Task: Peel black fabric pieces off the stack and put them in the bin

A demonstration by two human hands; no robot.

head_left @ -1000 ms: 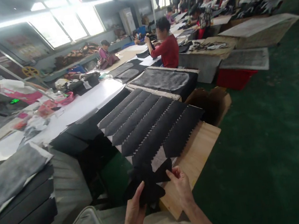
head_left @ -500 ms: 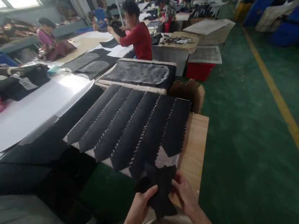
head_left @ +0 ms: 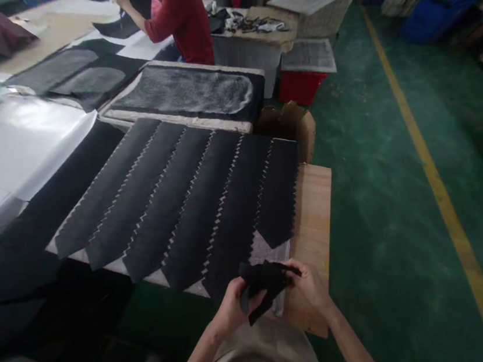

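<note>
Holding a small, crumpled black cloth (head_left: 266, 285) up in front of the lap, the person has both hands on it. From where I stand, the left hand (head_left: 235, 302) has its left side tucked between thumb and fingers. The right hand (head_left: 310, 283) pinches the other side, near the top. Each grip is closed nearly all the way, with just the cloth in it, though some of the fingertips are hidden from me. The cloth is up by the near end of the wooden surface (head_left: 315, 210), close to the long black strips (head_left: 186, 202). I can't tell if it touches them.

It looks light and soft. It folds over itself and droops to a point at the bottom, so I think it will bend any way you like and won't stand up alone. It doesn't look shiny, so I guess it isn't very slippery. A squeeze shouldn't hurt it, but a hard tug might pull it out of shape. The best place to take hold seems to be two edges well apart, thumb on one face and fingers on the other, so that it can hang flat. Grabbing the middle would likely just make a lump.
</note>
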